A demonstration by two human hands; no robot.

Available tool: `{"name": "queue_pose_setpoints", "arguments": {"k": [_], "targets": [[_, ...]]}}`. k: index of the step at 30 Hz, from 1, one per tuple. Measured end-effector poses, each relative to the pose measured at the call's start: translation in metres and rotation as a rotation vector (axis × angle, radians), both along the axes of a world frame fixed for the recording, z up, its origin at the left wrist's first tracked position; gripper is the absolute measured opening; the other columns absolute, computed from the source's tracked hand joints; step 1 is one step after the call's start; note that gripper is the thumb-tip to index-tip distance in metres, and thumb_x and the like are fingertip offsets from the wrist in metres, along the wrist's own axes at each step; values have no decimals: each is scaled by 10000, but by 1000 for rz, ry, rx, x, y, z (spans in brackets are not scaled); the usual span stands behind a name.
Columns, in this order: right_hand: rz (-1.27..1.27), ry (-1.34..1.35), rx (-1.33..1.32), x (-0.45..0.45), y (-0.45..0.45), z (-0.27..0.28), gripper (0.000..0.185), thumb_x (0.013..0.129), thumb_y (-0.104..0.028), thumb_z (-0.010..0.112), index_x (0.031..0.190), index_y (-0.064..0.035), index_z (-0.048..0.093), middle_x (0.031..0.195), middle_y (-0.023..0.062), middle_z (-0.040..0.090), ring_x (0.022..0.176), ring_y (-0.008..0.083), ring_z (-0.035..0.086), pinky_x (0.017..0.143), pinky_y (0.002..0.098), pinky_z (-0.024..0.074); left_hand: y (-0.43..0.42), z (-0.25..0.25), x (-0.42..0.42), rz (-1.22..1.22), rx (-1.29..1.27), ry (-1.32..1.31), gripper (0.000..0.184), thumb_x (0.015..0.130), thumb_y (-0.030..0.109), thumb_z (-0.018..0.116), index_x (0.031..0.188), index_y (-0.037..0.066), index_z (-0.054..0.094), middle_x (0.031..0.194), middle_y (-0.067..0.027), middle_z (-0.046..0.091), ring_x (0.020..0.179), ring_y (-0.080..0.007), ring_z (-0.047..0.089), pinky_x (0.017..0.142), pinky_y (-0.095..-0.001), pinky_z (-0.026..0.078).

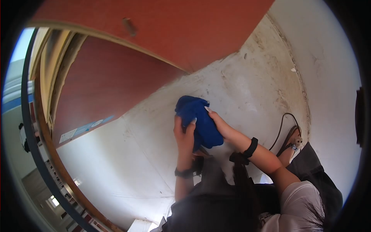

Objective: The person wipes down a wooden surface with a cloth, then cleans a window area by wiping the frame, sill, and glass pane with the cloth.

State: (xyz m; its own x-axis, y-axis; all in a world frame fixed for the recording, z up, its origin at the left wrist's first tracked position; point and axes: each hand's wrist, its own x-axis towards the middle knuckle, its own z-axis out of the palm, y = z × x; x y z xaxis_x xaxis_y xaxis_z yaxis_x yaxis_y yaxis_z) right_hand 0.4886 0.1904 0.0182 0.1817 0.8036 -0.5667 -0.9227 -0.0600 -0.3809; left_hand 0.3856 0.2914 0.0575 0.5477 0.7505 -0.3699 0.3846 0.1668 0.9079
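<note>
Grips blue cloth (pixel 206 129) between left hand (pixel 184 133) and right hand (pixel 220 123) (one per side), with long axis roughly fore-and-aft.

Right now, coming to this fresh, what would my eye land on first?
Probably the bright blue cloth near the middle of the picture, bunched between the left fingers and right fingers. Next come the big red panels across the top and upper left, vivid against the pale, scuffed surface. At the right, a thin black cord loops near a foot in a sandal.
</note>
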Motion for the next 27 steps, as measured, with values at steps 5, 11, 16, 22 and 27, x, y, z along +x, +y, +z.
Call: {"name": "queue_pose_setpoints", "arguments": {"k": [5,11,16,22,27], "targets": [[62,-295,-105,11,6,12,681,931,-462,542,1362,39,377,1258,195,522,1127,217,538,919,305,463,9,-33,2,-50,79,31,564,931,302,550,1376,-9,396,1365,-138,459,1249,-256,468,1040,-357,385],[-144,-266,-178,33,55,24,878,910,-400,581,1436,12,12,1317,240,400,1204,264,455,938,326,450,38,-27,46,242,-699,-271,491,980,285,514,1359,-14,422,1285,-141,551,1153,-243,568,970,-338,474],[-195,-326,-94,19,81,14,867,885,-366,623,1386,-7,14,1284,283,412,1184,324,481,965,352,433,67,-40,36,282,-603,-283,469,985,275,494,1355,-3,419,1249,-141,565,1094,-226,597,911,-331,499],[112,-530,-27,-21,137,4,912,890,-354,599,1380,125,-3,1340,379,368,1277,424,423,1048,375,366,109,-46,-35,311,-517,-455,432,989,234,496,1336,-16,432,1212,-169,583,1099,-251,594,931,-351,499],[317,-597,64,-80,215,-20,942,861,-382,622,1349,195,62,1246,388,465,1197,410,510,971,367,433,156,-35,-91,620,-474,-248,469,984,250,462,1331,-64,428,1279,-192,522,1198,-283,530,1063,-410,402]]}}
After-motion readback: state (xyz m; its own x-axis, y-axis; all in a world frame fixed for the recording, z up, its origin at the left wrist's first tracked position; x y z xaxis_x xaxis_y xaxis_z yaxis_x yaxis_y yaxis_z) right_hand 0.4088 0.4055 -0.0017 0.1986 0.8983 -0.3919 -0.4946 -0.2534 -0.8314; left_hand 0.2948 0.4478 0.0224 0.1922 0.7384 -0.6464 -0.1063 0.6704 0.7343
